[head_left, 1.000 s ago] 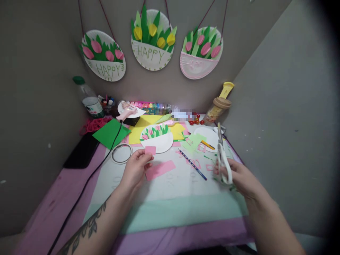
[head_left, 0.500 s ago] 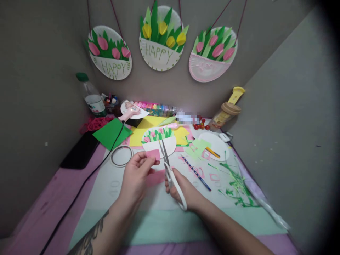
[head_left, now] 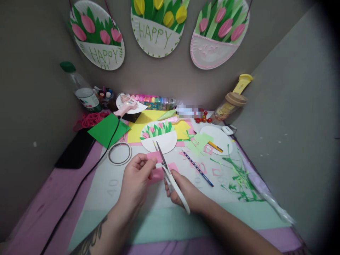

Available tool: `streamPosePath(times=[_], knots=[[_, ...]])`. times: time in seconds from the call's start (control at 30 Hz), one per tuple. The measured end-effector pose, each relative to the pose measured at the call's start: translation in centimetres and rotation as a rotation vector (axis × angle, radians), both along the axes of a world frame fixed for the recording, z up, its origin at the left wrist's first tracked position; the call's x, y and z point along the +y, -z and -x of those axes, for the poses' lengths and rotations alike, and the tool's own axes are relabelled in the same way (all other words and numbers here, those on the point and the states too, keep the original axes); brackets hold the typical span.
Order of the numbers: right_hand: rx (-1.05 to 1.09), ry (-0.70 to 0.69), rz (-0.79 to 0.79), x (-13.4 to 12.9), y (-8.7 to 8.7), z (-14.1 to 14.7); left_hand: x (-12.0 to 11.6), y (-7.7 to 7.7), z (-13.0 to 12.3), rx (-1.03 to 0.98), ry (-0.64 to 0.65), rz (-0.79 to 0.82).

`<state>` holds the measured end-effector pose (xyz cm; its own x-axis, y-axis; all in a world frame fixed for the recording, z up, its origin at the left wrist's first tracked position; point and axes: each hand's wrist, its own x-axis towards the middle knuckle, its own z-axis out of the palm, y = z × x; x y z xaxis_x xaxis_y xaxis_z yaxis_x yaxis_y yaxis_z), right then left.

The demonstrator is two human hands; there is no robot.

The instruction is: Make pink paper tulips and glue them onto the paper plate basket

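My left hand (head_left: 138,175) pinches a small piece of pink paper (head_left: 152,156) between thumb and fingers. In my right hand (head_left: 180,191) is a pair of white-handled scissors (head_left: 170,177), blades parted and pointing away from me, at the right edge of the pink paper. More pink paper (head_left: 173,166) lies on the mat below, partly hidden by my hands and the scissors. Just beyond the blades rests a small white paper-plate basket (head_left: 159,141) with pink tulips and green leaves.
A blue pencil (head_left: 198,168), green paper scraps (head_left: 241,180) and a white plate (head_left: 204,131) lie to the right. To the left are a tape roll (head_left: 119,153), green paper (head_left: 106,129), a black phone (head_left: 75,150) and a glue gun (head_left: 126,108) with its cord. Decorated plates (head_left: 158,35) hang on the wall.
The scissors have come left onto the pink paper's edge, their blades now overlapping it. My view has tilted down, so the wall plates sit higher in the picture.
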<state>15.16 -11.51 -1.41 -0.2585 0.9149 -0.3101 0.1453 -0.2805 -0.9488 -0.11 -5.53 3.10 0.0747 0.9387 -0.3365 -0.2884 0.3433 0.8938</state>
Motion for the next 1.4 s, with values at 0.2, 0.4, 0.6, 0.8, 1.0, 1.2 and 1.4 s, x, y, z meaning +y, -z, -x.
streamPosePath(times=[0.2,0.4,0.6,0.8,1.0,1.2,1.4], knots=[[0.025,0.009,-0.014,0.0,0.1,0.2,-0.1,-0.1,-0.3,-0.005,0.014,-0.018],[0.026,0.007,-0.002,0.2,-0.7,0.2,-0.2,0.0,-0.2,-0.009,0.017,-0.028],[0.045,0.024,0.002,0.0,0.4,0.2,-0.2,0.0,-0.1,-0.019,0.023,-0.023],[0.002,0.004,-0.022,0.2,-0.3,0.1,-0.3,-0.1,-0.1,-0.013,0.019,-0.012],[0.029,0.01,-0.016,0.1,0.0,0.0,-0.2,-0.4,-0.2,-0.008,0.014,0.003],[0.034,0.011,-0.03,0.2,-0.5,0.2,-0.3,-0.2,-0.1,0.107,0.018,-0.052],[0.005,-0.018,-0.045,0.3,-1.0,-0.1,-0.2,-0.3,0.0,0.118,0.002,-0.071]])
